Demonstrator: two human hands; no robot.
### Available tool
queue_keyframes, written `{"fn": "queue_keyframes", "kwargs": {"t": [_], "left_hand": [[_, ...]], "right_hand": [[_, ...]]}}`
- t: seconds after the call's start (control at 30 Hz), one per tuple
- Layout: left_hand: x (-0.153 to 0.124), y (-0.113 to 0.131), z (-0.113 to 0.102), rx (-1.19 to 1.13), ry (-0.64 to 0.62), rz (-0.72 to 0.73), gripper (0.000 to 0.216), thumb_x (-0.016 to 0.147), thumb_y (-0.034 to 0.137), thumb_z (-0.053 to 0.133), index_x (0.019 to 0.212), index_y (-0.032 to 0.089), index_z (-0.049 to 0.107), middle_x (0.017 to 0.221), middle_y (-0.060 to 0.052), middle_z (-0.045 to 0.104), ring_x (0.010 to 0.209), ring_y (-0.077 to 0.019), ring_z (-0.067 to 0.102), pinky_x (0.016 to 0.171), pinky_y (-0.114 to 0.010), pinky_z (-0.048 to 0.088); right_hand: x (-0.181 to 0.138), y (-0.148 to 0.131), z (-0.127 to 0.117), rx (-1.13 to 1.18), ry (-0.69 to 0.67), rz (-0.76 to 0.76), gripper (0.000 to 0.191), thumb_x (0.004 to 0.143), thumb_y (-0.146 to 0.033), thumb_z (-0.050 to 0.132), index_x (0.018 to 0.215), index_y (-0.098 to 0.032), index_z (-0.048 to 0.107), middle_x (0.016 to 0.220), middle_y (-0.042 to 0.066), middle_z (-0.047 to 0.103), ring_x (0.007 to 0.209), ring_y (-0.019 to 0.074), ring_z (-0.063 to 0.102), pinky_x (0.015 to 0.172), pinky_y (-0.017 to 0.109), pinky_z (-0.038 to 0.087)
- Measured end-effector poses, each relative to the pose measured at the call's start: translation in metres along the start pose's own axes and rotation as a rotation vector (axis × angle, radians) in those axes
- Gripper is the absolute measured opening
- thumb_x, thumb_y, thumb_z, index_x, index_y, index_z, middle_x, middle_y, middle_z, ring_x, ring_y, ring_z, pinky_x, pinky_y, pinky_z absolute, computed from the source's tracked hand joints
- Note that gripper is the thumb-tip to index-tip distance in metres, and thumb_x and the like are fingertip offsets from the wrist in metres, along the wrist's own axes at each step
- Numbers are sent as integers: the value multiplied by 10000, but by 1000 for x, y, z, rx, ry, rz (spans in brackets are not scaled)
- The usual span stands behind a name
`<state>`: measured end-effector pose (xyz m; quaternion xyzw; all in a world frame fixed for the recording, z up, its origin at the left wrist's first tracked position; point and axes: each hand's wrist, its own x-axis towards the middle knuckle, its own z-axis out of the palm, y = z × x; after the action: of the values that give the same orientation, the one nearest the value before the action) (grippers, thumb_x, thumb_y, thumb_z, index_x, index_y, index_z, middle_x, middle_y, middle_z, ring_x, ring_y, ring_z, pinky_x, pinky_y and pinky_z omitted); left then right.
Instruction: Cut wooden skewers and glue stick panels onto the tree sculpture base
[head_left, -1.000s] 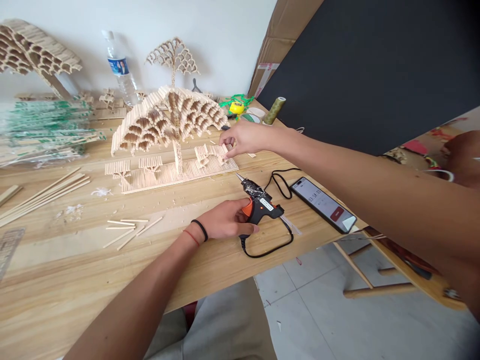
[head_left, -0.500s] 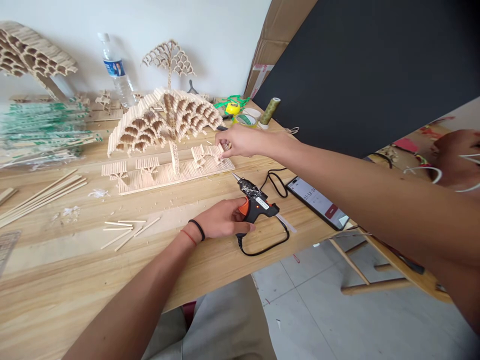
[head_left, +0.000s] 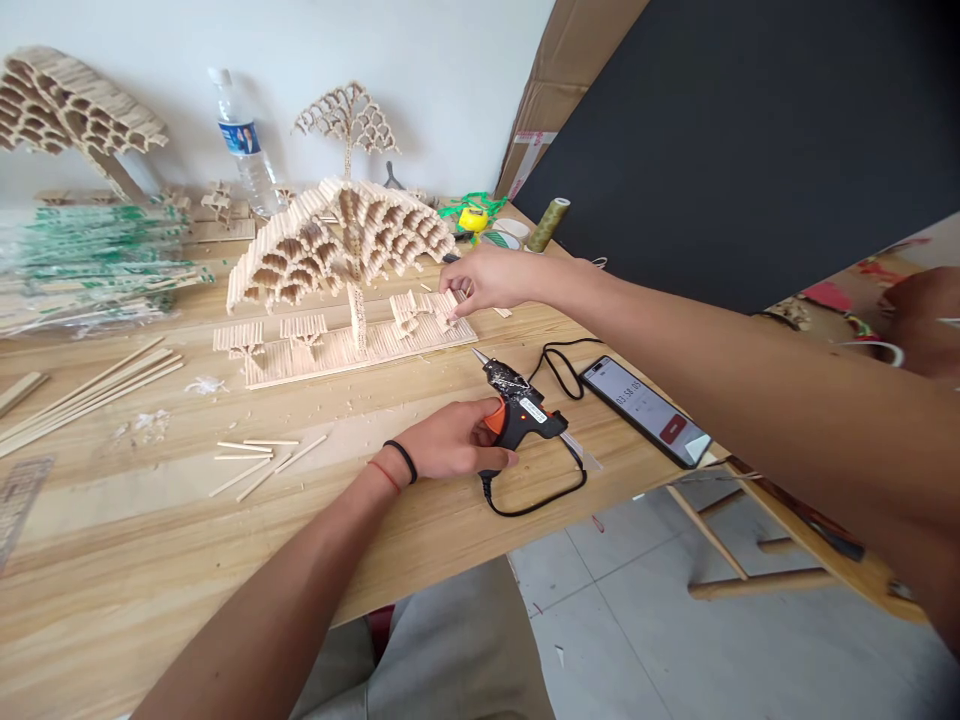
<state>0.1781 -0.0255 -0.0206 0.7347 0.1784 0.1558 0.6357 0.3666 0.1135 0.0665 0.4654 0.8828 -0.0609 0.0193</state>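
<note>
My left hand (head_left: 454, 440) is closed round the handle of a black and orange hot glue gun (head_left: 517, 408), its nozzle pointing up and left above the table. My right hand (head_left: 491, 278) reaches to the right end of a stick-built model and pinches a small stool-like piece (head_left: 452, 303) there. The model has a flat base (head_left: 337, 365) of thin wooden sticks, with a large fan-shaped canopy (head_left: 300, 250) on a post. Small table-like pieces (head_left: 304, 328) of the same sticks stand along the base. My right fingertips are partly hidden.
Loose short sticks (head_left: 255, 458) and longer sticks (head_left: 97, 400) lie on the left. Behind are bagged sticks (head_left: 105, 255), a water bottle (head_left: 244, 140), a smaller canopy model (head_left: 347, 120), a tape measure (head_left: 472, 219) and a thread spool (head_left: 549, 224). A phone (head_left: 645, 410) lies at the right edge.
The whole view has shifted slightly, so things appear a little further right. Both hands keep their hold and the glue gun stays in nearly the same place.
</note>
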Motion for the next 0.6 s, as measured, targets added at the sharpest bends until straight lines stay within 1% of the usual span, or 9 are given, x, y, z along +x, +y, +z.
{"fn": "queue_keyframes", "kwargs": {"t": [0.17, 0.37, 0.6], "left_hand": [[0, -2, 0, 8, -11, 2, 243, 828, 306, 696, 1023, 187, 616, 785, 8, 562, 695, -155, 508, 651, -272, 422], [0, -1, 0, 22, -5, 3, 236, 832, 311, 698, 1015, 184, 620, 791, 3, 570, 703, -155, 512, 660, -272, 425], [0, 0, 0, -15, -9, -6, 253, 819, 320, 721, 1001, 182, 612, 810, -8, 610, 713, -166, 538, 692, -288, 446]], "right_hand": [[-1, 3, -2, -4, -8, -11, 372, 787, -413, 806, 1093, -209, 754, 967, 69, 773, 855, 248, 699, 750, 363, 494], [-2, -7, -3, -46, -49, 5, 376, 786, -362, 801, 1115, -187, 747, 973, 72, 772, 826, 236, 690, 738, 349, 466], [-5, -11, 3, -41, 1, 52, 358, 820, -353, 783, 1130, -181, 735, 982, 72, 758, 831, 234, 681, 739, 342, 445]]}}
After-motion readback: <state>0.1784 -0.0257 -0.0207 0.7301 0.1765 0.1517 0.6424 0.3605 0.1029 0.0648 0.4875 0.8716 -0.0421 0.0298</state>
